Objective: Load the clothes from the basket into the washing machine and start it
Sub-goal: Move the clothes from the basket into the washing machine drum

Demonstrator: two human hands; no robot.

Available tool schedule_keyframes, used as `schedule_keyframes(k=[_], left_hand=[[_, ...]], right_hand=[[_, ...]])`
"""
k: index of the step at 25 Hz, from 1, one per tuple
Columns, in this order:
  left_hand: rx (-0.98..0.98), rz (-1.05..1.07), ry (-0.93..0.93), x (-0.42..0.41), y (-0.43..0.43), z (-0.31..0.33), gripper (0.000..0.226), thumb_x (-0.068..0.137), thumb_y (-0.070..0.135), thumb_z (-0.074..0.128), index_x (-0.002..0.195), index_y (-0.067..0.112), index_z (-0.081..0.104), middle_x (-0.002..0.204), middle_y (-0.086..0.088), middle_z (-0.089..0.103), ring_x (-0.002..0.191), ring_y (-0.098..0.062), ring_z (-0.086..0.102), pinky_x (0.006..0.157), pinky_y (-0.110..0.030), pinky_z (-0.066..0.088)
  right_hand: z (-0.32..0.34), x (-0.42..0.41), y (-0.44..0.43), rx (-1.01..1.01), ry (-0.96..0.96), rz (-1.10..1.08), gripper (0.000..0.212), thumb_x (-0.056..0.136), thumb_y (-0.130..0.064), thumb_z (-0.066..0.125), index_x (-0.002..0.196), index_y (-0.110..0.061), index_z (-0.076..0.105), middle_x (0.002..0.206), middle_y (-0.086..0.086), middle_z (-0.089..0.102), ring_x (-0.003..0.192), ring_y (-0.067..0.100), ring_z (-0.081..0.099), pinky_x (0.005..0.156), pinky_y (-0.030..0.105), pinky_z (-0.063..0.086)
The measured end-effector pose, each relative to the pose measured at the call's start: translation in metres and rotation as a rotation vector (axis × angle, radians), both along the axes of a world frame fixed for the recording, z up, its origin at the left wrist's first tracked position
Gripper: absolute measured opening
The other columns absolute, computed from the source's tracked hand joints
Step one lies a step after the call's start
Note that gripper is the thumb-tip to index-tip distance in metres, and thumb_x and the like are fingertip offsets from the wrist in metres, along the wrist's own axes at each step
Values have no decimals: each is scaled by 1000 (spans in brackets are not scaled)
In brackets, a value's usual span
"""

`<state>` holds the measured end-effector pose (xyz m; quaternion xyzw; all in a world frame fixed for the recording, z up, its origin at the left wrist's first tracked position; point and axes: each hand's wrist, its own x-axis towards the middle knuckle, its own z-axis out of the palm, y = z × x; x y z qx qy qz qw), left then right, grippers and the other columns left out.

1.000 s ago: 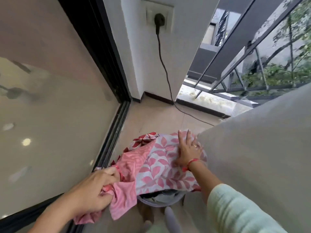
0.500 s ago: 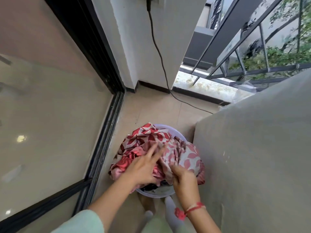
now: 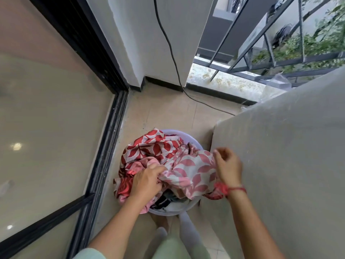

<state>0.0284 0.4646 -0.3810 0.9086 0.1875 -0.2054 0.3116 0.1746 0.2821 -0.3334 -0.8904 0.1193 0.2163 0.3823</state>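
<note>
Left hand (image 3: 147,181) | right hand (image 3: 228,168) — both gripping leaf-print cloth (image 3: 190,171) | over basket (image 3: 168,213)

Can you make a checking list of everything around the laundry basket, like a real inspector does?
Surface: beige tiled floor; the basket stands on it.
Job's things: basket heaped with clothes; red leaf cloth on top; pink leaf cloth stretched between both hands; big grey covered box beside the basket, likely the washing machine.
Clutter: clear crumpled thing, maybe plastic, behind the box.
Hands: left hand grips the pink cloth's bunched end; right hand pinches its other edge.
Cables: black cable runs down the white wall and across the floor.
Surroundings: glass door left; railing and greenery ahead.
</note>
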Motion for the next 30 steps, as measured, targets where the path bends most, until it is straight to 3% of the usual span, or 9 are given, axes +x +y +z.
schedule_keyframes(k=[3, 5, 9, 12, 19, 22, 26, 28, 30], left_hand=[[35, 42, -37, -15, 7, -24, 53, 60, -3, 77, 97, 31, 61, 114, 6, 50, 78, -18, 63, 53, -31, 55], [59, 57, -78, -22, 11, -34, 60, 51, -10, 80, 93, 30, 62, 127, -1, 47, 89, -24, 63, 54, -25, 55], [102, 136, 31, -20, 24, -32, 53, 59, -9, 74, 91, 33, 70, 150, 2, 28, 132, -28, 35, 74, -27, 52], [-10, 68, 30, -12, 28, -30, 49, 62, -10, 69, 95, 27, 69, 152, 7, 25, 139, -23, 28, 92, -38, 48], [-169, 103, -124, -4, 15, -38, 46, 60, -6, 67, 98, 19, 71, 124, 8, 60, 113, -19, 56, 83, -31, 48], [-171, 126, -137, -9, 11, -33, 43, 64, -1, 69, 101, 21, 68, 112, 5, 66, 102, -21, 62, 78, -34, 52], [-174, 221, -116, -8, 8, -17, 80, 71, 3, 66, 130, 37, 24, 87, -3, 64, 61, -22, 59, 49, -28, 41], [-46, -25, -106, 5, 5, -9, 109, 74, -1, 61, 140, 46, -13, 107, -4, 64, 55, -22, 53, 47, -27, 36], [58, -316, -223, 18, -1, -7, 108, 69, -13, 56, 144, 45, 4, 109, -3, 58, 50, -19, 44, 39, -28, 29]], right_hand=[[-72, 51, 40, -245, 418, 278, 59, 91, -51, 48, 110, 2, 64, 115, 24, 63, 107, 36, 59, 89, 37, 45], [-124, 36, 57, -370, 665, 477, 66, 87, -58, 47, 132, -10, 52, 136, 14, 51, 121, 35, 50, 99, 42, 45], [-120, -27, 56, -404, 300, 242, 37, 90, -27, 49, 121, -10, 60, 120, 17, 62, 109, 34, 59, 88, 37, 48], [-78, -42, 22, -423, 67, 171, 26, 90, -17, 51, 92, 3, 68, 94, 28, 66, 89, 43, 61, 69, 40, 45], [-7, -68, 36, -179, -285, 318, 26, 79, -21, 45, 62, -7, 60, 61, 13, 62, 55, 29, 56, 53, 26, 26], [10, -99, 22, -250, -295, 437, 18, 73, -22, 46, 66, -11, 58, 61, 5, 57, 48, 26, 55, 45, 30, 35], [0, -95, 34, -345, -305, 526, 21, 78, -23, 64, 63, -14, 53, 63, 4, 54, 41, 27, 52, 34, 27, 31], [0, -109, 39, -354, -258, 657, 30, 63, -12, 80, 63, -15, 51, 63, 1, 52, 39, 23, 49, 33, 25, 27], [1, -125, 37, -356, -179, 758, 36, 53, -11, 84, 65, -17, 50, 63, -2, 50, 38, 18, 49, 34, 24, 22]])
